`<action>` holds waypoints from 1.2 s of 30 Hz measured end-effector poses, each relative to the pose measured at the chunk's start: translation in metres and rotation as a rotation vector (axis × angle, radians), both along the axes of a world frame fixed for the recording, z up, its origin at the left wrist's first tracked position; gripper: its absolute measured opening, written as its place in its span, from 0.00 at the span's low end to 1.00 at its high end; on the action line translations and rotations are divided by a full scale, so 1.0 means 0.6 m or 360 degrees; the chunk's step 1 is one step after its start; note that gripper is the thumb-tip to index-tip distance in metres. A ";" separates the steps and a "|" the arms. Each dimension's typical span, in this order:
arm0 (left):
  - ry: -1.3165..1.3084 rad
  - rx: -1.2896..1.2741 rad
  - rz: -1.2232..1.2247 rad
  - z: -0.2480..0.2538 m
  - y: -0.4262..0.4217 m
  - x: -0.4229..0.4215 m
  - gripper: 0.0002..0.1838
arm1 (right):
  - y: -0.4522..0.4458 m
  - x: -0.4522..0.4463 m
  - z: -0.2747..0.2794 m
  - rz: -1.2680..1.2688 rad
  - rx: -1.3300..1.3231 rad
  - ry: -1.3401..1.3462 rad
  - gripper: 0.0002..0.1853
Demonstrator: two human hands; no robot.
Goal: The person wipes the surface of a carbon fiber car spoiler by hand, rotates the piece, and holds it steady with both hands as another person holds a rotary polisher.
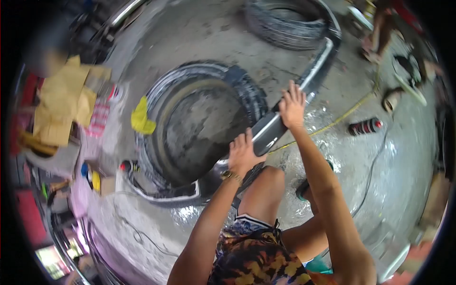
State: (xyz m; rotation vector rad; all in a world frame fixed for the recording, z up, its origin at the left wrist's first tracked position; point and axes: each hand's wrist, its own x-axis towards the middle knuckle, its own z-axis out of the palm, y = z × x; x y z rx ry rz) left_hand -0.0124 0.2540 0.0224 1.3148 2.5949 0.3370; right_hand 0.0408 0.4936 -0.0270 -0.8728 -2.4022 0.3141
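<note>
Two-handed contact with a long dark panel [267, 130], which stretches from the near tire [202, 71] toward the far tire [280, 35]. Left hand [242, 154] and right hand [292, 107] lie flattened on it, fingers spread, unclenched. Step, apparently: steadying or smoothing; the next move calls for even pressure.

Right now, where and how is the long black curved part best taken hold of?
Probably by the straight middle stretch of the black part, from the wearer's side, hands spaced apart: it is long, narrow there and bends toward both ends. The left hand and right hand rest on that stretch.
</note>
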 end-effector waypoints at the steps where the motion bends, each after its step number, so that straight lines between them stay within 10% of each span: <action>1: -0.0013 0.0006 0.0074 -0.001 -0.012 -0.007 0.61 | -0.008 -0.001 -0.002 -0.0002 -0.0020 -0.0032 0.24; 18: 0.0088 0.0082 -0.0077 0.000 -0.002 0.018 0.59 | -0.005 0.037 0.044 0.0291 -0.0138 -0.0587 0.38; 36: 0.0251 0.0038 -0.0046 -0.027 0.015 0.033 0.56 | 0.074 0.007 -0.003 0.0493 0.0015 0.0323 0.20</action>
